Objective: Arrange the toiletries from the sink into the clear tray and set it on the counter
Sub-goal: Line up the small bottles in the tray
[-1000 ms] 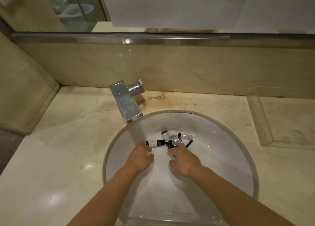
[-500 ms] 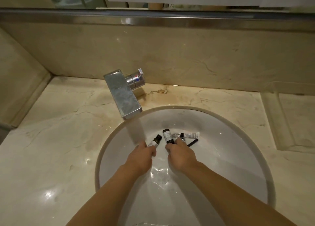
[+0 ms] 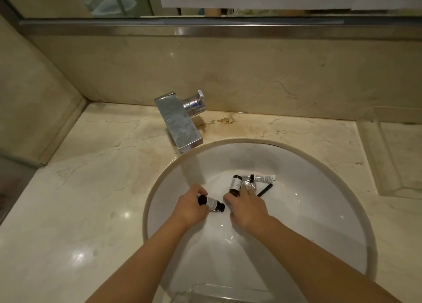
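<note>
Now left hand (image 3: 190,205) grips bottle (image 3: 211,203); right hand (image 3: 247,208) touches second bottle (image 3: 235,185).

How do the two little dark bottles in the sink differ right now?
The bottle in the left hand lies nearly crosswise in the picture, while the bottle by the right hand points away toward the drain. The left hand holds the first in its grip; the right hand only reaches the near end of the second, and whether it holds it cannot be told. Both are small, dark, pale-labelled, and inside the sink.
</note>
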A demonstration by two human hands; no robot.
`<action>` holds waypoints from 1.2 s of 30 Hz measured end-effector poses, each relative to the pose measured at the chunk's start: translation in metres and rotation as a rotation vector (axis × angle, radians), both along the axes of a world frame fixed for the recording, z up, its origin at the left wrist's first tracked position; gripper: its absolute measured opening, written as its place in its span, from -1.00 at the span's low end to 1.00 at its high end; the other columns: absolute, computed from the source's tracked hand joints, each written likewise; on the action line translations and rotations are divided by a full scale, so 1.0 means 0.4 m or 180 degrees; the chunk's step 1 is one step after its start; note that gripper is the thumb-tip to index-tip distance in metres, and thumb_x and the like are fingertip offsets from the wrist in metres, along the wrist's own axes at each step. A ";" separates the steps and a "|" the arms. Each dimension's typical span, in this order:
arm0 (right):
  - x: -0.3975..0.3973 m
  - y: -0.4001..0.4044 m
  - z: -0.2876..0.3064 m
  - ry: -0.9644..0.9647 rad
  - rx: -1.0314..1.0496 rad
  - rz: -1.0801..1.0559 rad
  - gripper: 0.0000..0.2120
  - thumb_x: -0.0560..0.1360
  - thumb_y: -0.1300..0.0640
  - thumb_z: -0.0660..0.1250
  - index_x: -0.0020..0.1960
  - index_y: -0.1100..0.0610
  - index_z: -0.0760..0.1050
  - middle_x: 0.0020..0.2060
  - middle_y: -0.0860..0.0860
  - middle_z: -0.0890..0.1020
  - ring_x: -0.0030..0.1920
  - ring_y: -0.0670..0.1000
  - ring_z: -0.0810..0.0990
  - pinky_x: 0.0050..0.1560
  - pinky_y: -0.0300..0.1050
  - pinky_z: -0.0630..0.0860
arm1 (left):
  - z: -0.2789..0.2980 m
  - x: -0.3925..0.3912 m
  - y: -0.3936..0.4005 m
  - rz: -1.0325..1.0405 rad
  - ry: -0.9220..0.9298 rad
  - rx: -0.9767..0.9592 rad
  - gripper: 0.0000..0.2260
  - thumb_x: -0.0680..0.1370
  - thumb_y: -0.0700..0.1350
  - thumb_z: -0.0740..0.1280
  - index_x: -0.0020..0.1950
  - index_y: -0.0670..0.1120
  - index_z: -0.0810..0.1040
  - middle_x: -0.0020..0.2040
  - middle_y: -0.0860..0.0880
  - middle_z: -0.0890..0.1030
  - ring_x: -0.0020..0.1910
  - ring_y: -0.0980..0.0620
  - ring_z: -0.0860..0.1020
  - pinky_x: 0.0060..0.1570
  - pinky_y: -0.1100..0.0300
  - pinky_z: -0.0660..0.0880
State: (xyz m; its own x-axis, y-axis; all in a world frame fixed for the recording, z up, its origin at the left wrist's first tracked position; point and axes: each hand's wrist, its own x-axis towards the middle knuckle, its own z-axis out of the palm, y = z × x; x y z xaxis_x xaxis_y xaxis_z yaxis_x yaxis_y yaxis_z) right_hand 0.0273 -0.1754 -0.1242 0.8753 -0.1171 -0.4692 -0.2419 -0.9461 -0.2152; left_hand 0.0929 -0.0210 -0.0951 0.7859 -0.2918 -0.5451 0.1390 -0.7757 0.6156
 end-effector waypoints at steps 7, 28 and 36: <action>0.004 0.021 0.003 -0.0129 0.0309 -0.0433 -0.76 0.50 0.25 0.22 0.16 0.11 0.39 0.18 0.18 0.38 0.12 0.21 0.43 -0.02 0.02 0.47 | 0.037 -0.016 0.034 0.0815 0.0485 -0.0835 -0.74 0.38 -0.46 0.35 -0.13 -0.12 0.49 -0.24 -0.10 0.52 -0.31 -0.12 0.59 0.01 -0.08 0.59; -0.140 0.011 0.268 -0.0331 0.3560 -0.3251 -0.73 0.59 0.01 0.18 -0.02 0.21 0.52 -0.43 0.10 0.53 -0.50 0.01 0.47 -0.47 -0.20 0.33 | 0.263 -0.148 0.102 0.0796 0.0732 -0.1669 -0.82 0.44 -0.44 0.37 -0.03 -0.22 0.54 0.06 -0.23 0.52 -0.18 -0.10 0.62 -0.19 0.22 0.64; -0.277 0.042 0.364 -0.0242 0.4066 -0.3161 -0.84 0.58 0.08 0.14 -0.05 0.09 0.47 -0.50 0.03 0.42 -0.49 0.01 0.34 -0.43 -0.16 0.23 | 0.344 -0.275 0.144 0.0429 0.0609 -0.1646 -0.73 0.32 -0.37 0.42 -0.07 -0.08 0.64 0.00 -0.18 0.57 -0.10 -0.05 0.56 0.12 0.03 0.53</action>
